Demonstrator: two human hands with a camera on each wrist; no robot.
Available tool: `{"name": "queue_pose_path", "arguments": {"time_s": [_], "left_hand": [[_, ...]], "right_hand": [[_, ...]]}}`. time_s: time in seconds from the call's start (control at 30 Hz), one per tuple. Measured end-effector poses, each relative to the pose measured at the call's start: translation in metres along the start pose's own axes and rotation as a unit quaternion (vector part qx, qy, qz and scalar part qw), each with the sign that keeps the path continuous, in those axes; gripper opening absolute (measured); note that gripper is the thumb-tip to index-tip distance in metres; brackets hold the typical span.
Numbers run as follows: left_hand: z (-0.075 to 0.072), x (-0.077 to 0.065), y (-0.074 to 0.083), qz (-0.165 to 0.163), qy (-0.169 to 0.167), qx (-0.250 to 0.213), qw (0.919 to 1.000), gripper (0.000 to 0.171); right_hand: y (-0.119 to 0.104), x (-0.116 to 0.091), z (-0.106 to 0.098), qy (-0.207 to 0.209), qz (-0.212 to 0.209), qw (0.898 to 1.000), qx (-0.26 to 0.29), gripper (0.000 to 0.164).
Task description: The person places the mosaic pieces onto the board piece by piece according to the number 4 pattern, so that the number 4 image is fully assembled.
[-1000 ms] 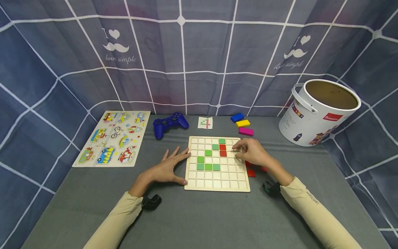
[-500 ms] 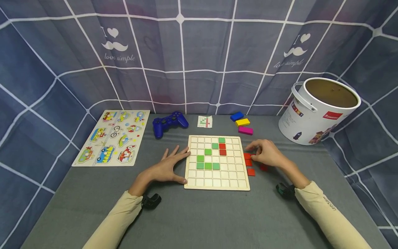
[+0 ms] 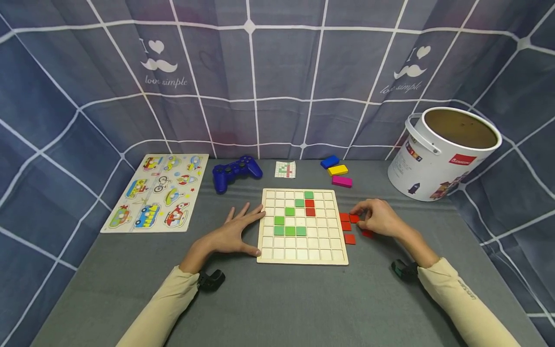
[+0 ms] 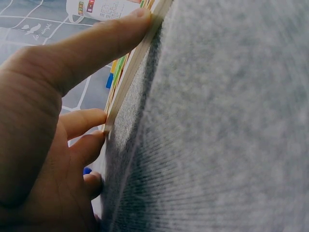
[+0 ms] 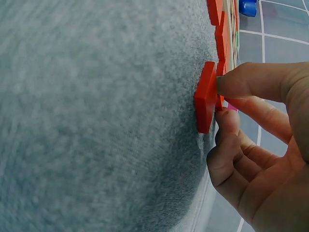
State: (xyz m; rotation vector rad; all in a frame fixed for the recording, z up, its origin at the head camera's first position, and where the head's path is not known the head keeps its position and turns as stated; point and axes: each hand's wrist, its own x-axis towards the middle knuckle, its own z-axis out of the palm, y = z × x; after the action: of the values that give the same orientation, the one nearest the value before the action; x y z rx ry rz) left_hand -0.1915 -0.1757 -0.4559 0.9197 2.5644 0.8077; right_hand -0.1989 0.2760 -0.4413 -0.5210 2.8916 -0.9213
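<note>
A wooden grid board [image 3: 303, 250] lies flat, with several green tiles [image 3: 290, 231] and two red tiles [image 3: 310, 207] in its cells. Fingers spread, my left hand [image 3: 234, 234] rests against the board's left edge; in the left wrist view the thumb [image 4: 104, 41] touches the board's side [image 4: 130, 72]. To the right of the board, my right hand [image 3: 380, 219] has thumb and fingertips around a small red tile [image 3: 354, 219] on the table. Other loose red tiles [image 3: 350, 239] lie around it, one of them [image 5: 206, 99] right below the thumb in the right wrist view.
Behind the board lie a small pattern card [image 3: 285, 169], a blue game controller [image 3: 236, 173], and blue, yellow and magenta blocks [image 3: 337, 170]. A picture puzzle board [image 3: 158, 193] lies at left. A white bucket [image 3: 438, 159] stands at the back right, before the curtain [image 3: 277, 72].
My right hand has moved right, from over the board's right edge to the loose red tiles, and its fingers now close around one. The left hand stays at the board's left edge.
</note>
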Motion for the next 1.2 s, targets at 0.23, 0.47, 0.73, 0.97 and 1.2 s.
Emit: {"name": "queue_pose_path", "arguments": {"time_s": [0.23, 0.47, 0.73, 0.97, 1.2], "left_hand": [[-0.001, -0.001, -0.001, -0.002, -0.002, -0.001, 1.0000, 0.111], [-0.001, 0.000, -0.001, -0.002, -0.004, 0.000, 1.0000, 0.110], [-0.001, -0.001, 0.000, -0.002, -0.004, -0.003, 1.0000, 0.111], [0.000, -0.001, 0.000, -0.003, -0.003, -0.005, 1.0000, 0.111], [-0.001, -0.001, 0.000, -0.003, -0.004, -0.003, 1.0000, 0.111]], "right_hand": [[-0.002, 0.001, -0.001, 0.038, -0.008, 0.999, 0.023, 0.029], [-0.012, 0.005, 0.002, 0.064, -0.016, 0.997, 0.030, 0.027], [-0.024, 0.011, 0.011, 0.057, -0.024, 0.997, 0.051, 0.027], [-0.034, 0.016, 0.020, 0.045, -0.037, 0.996, 0.071, 0.027], [-0.047, 0.020, 0.029, 0.030, -0.061, 0.994, 0.080, 0.029]]}}
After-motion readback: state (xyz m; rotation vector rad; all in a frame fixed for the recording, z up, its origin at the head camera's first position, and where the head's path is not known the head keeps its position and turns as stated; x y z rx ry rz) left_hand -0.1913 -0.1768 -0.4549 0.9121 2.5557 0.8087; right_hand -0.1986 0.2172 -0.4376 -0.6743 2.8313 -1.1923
